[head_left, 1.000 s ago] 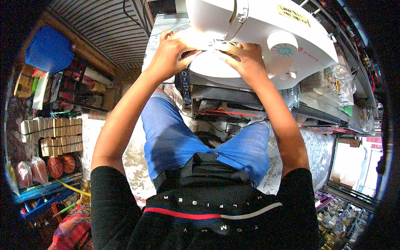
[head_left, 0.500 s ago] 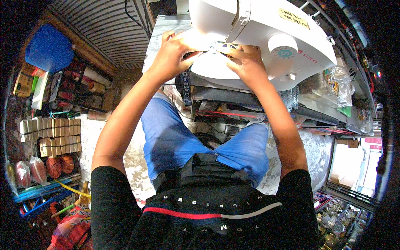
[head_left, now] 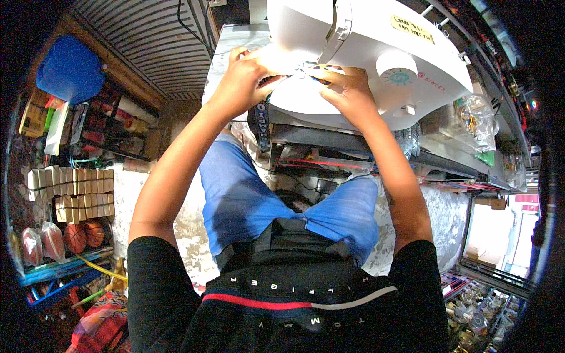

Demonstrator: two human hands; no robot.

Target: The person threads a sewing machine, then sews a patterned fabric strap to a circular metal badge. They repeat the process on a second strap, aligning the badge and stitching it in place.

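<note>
White plastic covers the sewing machine [head_left: 376, 38] standing on the table [head_left: 329, 135] in front of you, and both your hands meet under its head in a strong glare. Your left hand [head_left: 242, 81] is half curled, thumb and forefinger close together; your right hand [head_left: 352, 91] comes in opposite, fingers bent, thumb slightly apart. The glare hides what either one has hold of, so I can't tell whether you are gripping anything.

The likeliest trouble is your fingertips: they sit so near the stitching area that a sudden start of the machine could bring the needle down on one. That same brightness might make you misjudge the gap.

Watch the black strap with pale lettering [head_left: 262, 126] too. It hangs over the table's front edge beneath your left hand, its upper end out of sight; if it joins what lies between your hands, its weight or a snag on that edge could drag the piece askew. Your right knuckles are also near the round dial [head_left: 396, 68], so a careless swing could knock its setting.
</note>
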